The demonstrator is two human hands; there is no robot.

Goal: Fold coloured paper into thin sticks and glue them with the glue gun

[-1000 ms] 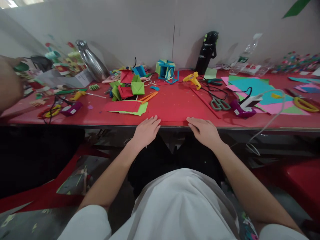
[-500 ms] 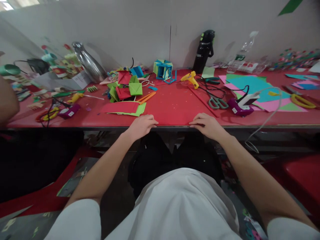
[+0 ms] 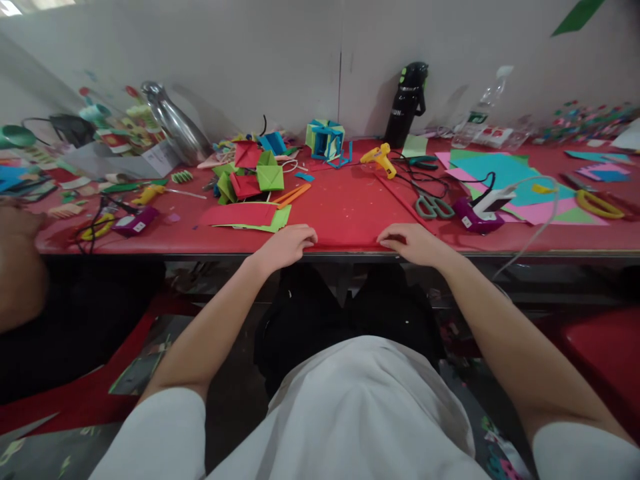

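A sheet of red paper (image 3: 345, 235) lies at the table's front edge, hard to tell from the red tabletop. Its left end is pinched by my left hand (image 3: 289, 245), fingers closed. At the right end my right hand (image 3: 411, 244) grips it between thumb and curled fingers. A narrow fold or roll seems to run along the near edge between them. Left of my left hand are red sheets (image 3: 239, 214) over green paper (image 3: 281, 219), with orange strips (image 3: 292, 195) behind. Folded green paper pieces (image 3: 270, 175) sit further back.
A yellow glue gun (image 3: 380, 159), green-handled scissors (image 3: 434, 206) and a purple power block (image 3: 477, 217) lie to the right. Behind stand a black bottle (image 3: 406, 107), a blue paper lantern (image 3: 326, 141) and a steel flask (image 3: 177, 123). Another person's arm (image 3: 20, 267) is at far left.
Both hands stay at the red paper's ends, and the near edge now looks thicker, raised slightly. The other person's arm at left has come further into view.
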